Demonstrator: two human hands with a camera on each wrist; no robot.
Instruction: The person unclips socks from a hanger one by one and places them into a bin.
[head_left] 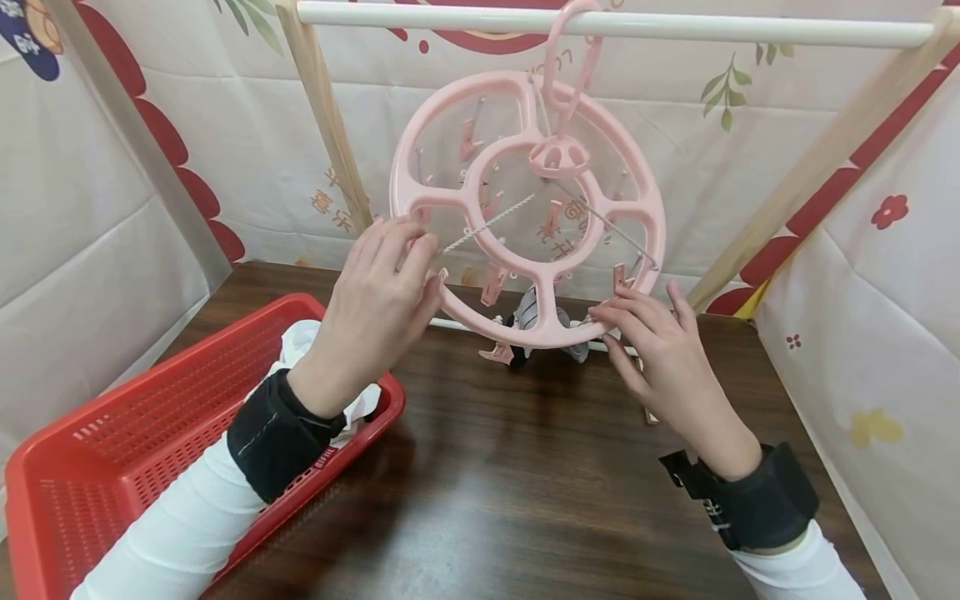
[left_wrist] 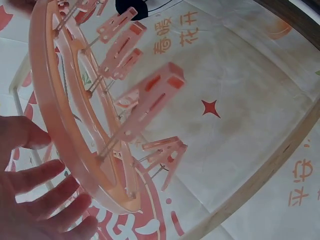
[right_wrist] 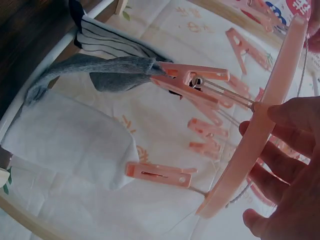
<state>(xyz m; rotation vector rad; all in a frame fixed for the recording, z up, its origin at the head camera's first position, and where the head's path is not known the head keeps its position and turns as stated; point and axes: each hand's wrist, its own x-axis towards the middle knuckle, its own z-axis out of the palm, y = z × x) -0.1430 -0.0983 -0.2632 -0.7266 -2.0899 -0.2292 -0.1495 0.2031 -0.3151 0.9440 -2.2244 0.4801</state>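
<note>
A round pink clip hanger point(head_left: 525, 337) hangs tilted by its hook from a white rod. At its left rim is my left hand point(head_left: 386, 279); in the left wrist view its spread fingers point(left_wrist: 45, 175) touch the rim's outer side without wrapping it. My right hand point(head_left: 660, 350) pinches the lower right rim, thumb and fingers on opposite sides. In the right wrist view, pink clips hold a grey sock-like piece point(right_wrist: 120, 75) and a white cloth point(right_wrist: 75, 145). A striped cloth point(right_wrist: 112, 40) hangs beside them. Other clips, such as one pink clip point(left_wrist: 155, 95), dangle with nothing in them.
A red plastic basket point(head_left: 97, 417) with white cloth point(head_left: 300, 337) in it stands on the left of the brown table point(head_left: 480, 500). The white rod point(head_left: 675, 27) spans wooden posts point(head_left: 326, 117). A lower white bar crosses behind the hanger. Printed fabric walls surround the table.
</note>
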